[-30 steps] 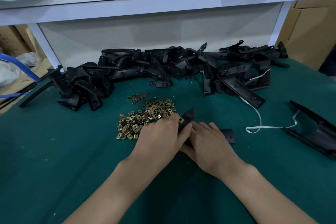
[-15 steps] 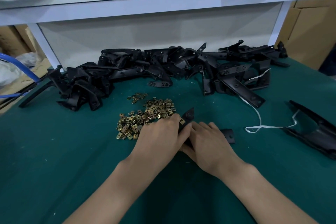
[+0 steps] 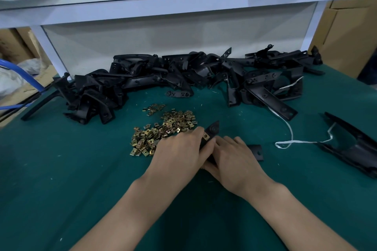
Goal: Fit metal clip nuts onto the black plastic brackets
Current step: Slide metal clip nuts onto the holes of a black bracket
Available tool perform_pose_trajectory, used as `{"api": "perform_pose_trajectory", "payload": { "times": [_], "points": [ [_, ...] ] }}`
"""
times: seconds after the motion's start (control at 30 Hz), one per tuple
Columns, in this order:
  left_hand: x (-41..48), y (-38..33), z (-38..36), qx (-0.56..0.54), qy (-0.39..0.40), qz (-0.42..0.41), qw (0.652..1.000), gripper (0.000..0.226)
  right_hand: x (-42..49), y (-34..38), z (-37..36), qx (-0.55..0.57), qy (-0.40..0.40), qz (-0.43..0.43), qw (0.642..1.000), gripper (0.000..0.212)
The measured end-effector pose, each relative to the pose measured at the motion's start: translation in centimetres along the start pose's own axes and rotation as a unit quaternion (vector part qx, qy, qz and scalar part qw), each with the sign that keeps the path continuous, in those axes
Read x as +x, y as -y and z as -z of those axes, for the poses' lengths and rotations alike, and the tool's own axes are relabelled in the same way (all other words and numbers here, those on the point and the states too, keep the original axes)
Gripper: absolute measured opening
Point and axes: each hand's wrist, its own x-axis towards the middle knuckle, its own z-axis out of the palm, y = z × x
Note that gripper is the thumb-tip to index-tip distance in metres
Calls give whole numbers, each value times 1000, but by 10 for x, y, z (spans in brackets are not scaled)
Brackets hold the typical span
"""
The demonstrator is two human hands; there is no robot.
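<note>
Fingers [image 3: 206,146] of left hand [image 3: 179,153] and right hand [image 3: 234,159] grip one bracket [image 3: 213,128] bearing one clip [image 3: 205,136]; countless loose clips [image 3: 163,130] lie beside.

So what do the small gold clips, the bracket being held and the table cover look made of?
Clips: thin stamped metal with brassy yellow plating, judging by the glints and punched holes.
Bracket: black, probably moulded plastic, satin sheen with a round boss; painted metal can't be ruled out.
Table cover: dark green cloth or felt, matte, lint clinging.
</note>
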Motion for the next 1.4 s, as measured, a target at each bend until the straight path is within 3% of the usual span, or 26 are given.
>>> {"api": "perform_pose_trajectory", "payload": {
  "times": [0.23,0.5,0.8,1.0,1.4],
  "points": [
    [2,3,0,-12,13,17,1000,42,1,-1,-2,-3,-3,4,1000,71],
    [5,12,9,-37,39,28,998,45,2,-3,-8,-3,-22,-6,1000,56],
    [2,2,4,-16,1,13,1000,37,2,-4,-7,-1,-10,-4,1000,60],
    [2,1,2,-24,-21,17,999,33,3,-3,-5,-10,-5,-5,1000,81],
    [4,3,1,-25,6,21,999,37,2,-6,-9,-9,-11,-3,1000,75]
  ]
}}
